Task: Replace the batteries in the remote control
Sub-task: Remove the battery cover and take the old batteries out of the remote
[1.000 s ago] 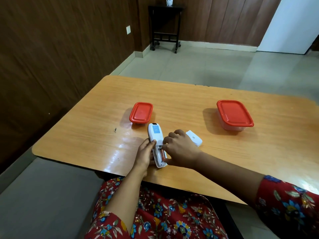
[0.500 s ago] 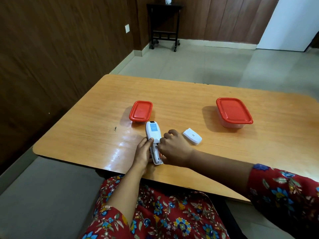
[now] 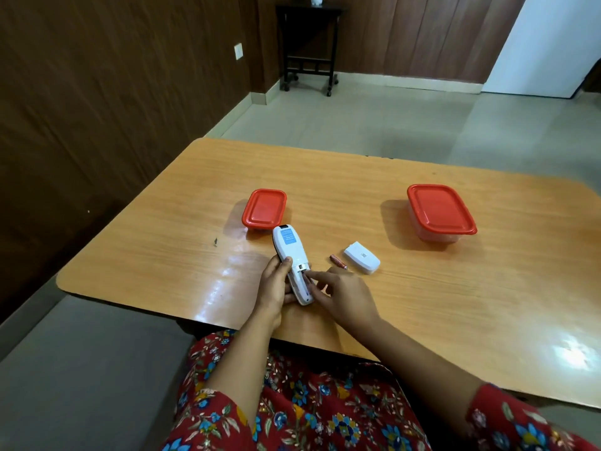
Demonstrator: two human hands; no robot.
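You are in the middle of emptying the remote control [image 3: 288, 252], by my reading: one battery [image 3: 338, 262] lies loose on the table [image 3: 455, 304] just right of it, and the battery cover [image 3: 361, 258] rests a little beyond that battery, off the remote. The remote lies back-up near the table's front edge, its far end close to the small red-lidded container [image 3: 264, 208]; the larger red-lidded container [image 3: 440, 209] stands well apart to the right. Your left hand [image 3: 274, 289] grips the remote's near half from the left side, thumb up along its edge and fingers curled under it. Your right hand [image 3: 344, 297] holds nothing that I can see; its index finger [image 3: 313, 275] is stretched out with the tip at the open compartment and the other fingers are loosely bent. Whether a cell sits in the bay is too small to tell. If one does, the next move calls for a fingertip hooked under one end to lever it out while the left hand steadies the body. The remote looks white and slim, with a blue label on its back and the bay open at the near end.
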